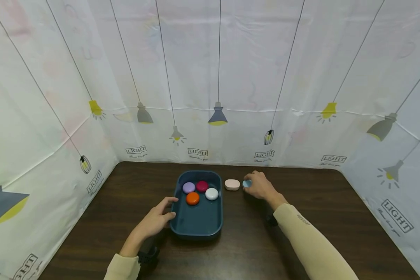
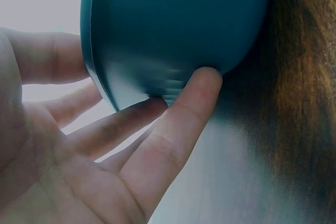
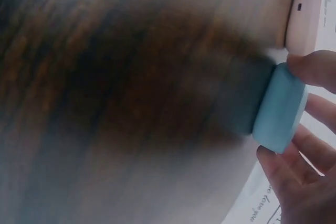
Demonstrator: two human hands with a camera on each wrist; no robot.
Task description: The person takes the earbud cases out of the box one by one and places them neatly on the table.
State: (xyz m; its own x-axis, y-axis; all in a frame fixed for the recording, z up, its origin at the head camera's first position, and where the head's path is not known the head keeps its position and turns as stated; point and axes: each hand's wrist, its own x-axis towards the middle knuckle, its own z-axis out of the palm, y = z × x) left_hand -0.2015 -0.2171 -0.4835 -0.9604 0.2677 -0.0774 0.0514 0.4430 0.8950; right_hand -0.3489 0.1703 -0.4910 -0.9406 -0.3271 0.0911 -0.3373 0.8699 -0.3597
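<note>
My right hand (image 1: 260, 185) pinches a light blue earbud case (image 3: 281, 108) between thumb and fingers, low over the table right of the tray. A pale pink case (image 1: 232, 184) with a small dark port in its side lies just left of it, close to the thumb in the right wrist view. With relaxed fingers, my left hand (image 1: 155, 219) touches the left side of the dark teal tray (image 1: 196, 223); the left wrist view shows fingertips against its outer wall. In the tray's far half lie round purple (image 1: 188, 188), crimson (image 1: 202, 186), orange (image 1: 192, 198) and white (image 1: 211, 194) pieces.
The dark brown wooden table (image 1: 252, 249) runs back to a white curtain (image 1: 245, 77) printed with hanging lamps, which also encloses both sides. The tray's raised walls stand between the two hands.
</note>
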